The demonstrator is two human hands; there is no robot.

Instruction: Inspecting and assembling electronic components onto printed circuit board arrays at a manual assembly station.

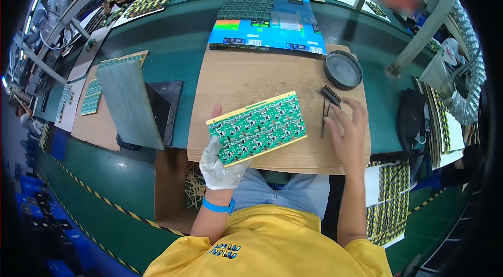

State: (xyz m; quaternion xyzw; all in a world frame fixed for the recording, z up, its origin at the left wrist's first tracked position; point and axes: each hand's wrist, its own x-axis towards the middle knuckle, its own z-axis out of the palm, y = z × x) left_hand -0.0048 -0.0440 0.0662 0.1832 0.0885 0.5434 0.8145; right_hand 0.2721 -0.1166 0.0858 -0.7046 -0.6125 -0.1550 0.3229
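Observation:
A green circuit board panel (259, 126) with yellow edge strips is tilted in front of me above the cardboard. My left hand (216, 168), in a white glove and with a blue wrist strap, grips it at its left end. Bare and with its fingers spread, my right hand (348, 133) is at the right side of the cardboard. Its fingertips are close to a small black brush (331, 94); whether they touch it I cannot tell. A thin pair of dark tweezers (323, 120) lies beside the thumb.
Cardboard sheet (262, 75) covers the bench before me. A round dark dish (343, 70) stands at right, a stack of green boards (246, 2) on a blue sheet beyond. A slanted grey panel (130, 100) is at left. A box of sticks (178, 190) sits below. Other people work farther off.

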